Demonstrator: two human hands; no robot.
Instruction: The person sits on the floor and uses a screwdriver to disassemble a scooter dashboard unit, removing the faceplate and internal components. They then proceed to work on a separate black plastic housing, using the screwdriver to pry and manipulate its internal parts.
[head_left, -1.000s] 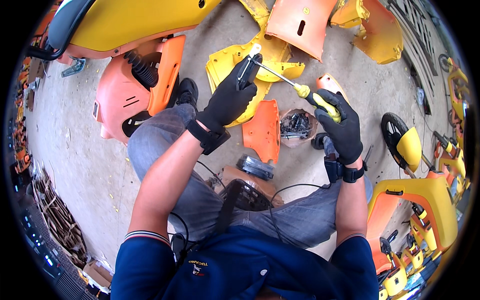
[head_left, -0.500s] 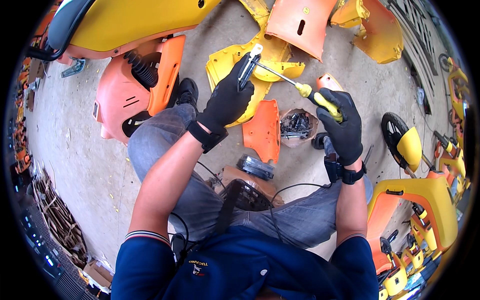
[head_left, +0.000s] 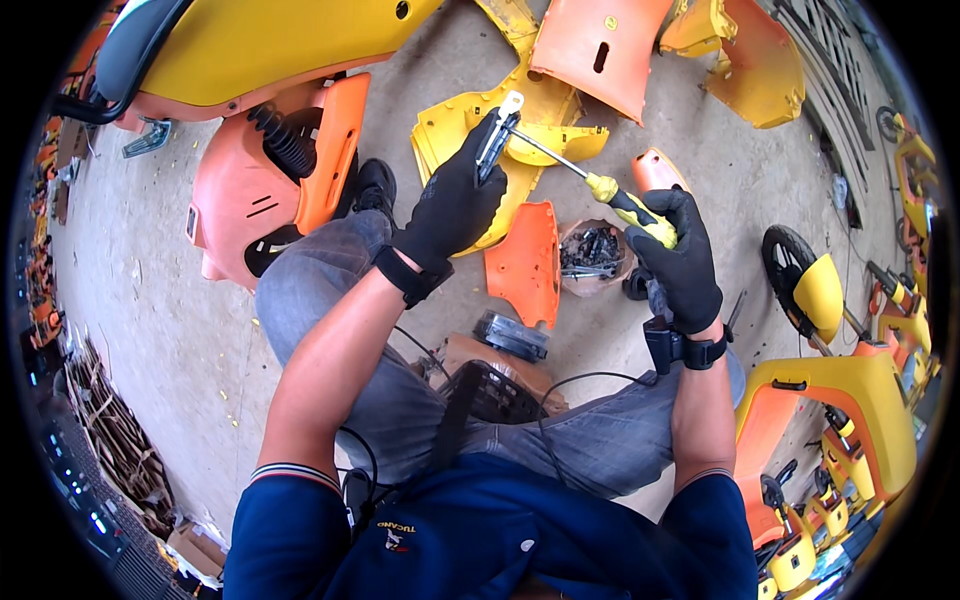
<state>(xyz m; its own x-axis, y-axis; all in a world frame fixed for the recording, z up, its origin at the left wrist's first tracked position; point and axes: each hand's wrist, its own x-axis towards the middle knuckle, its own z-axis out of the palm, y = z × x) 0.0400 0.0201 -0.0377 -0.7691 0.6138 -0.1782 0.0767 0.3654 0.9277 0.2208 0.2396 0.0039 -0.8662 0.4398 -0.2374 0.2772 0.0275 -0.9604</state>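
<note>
My left hand (head_left: 450,208), in a black glove, is closed around a small narrow metal part (head_left: 496,143) with a white end piece, held up ahead of me. My gloved right hand (head_left: 682,262) grips the rear of a screwdriver (head_left: 604,187) with a yellow and black handle. Its shaft points up and left, and the tip meets the part beside my left fingers; exactly where it seats is too small to tell. Below the two hands, an orange panel (head_left: 524,266) lies on the floor next to a round container (head_left: 592,250) of dark small hardware.
Yellow body panels (head_left: 450,130) and a larger orange panel (head_left: 606,50) lie ahead. A pink-orange scooter shell (head_left: 240,190) stands at left, under a yellow body (head_left: 280,45). On the right are a wheel with a yellow fender (head_left: 822,297) and a yellow-orange frame (head_left: 850,385).
My right hand has shifted slightly on the screwdriver handle, its fingers now curled nearer the end, with more of the handle showing. My left hand and the part have hardly moved.
</note>
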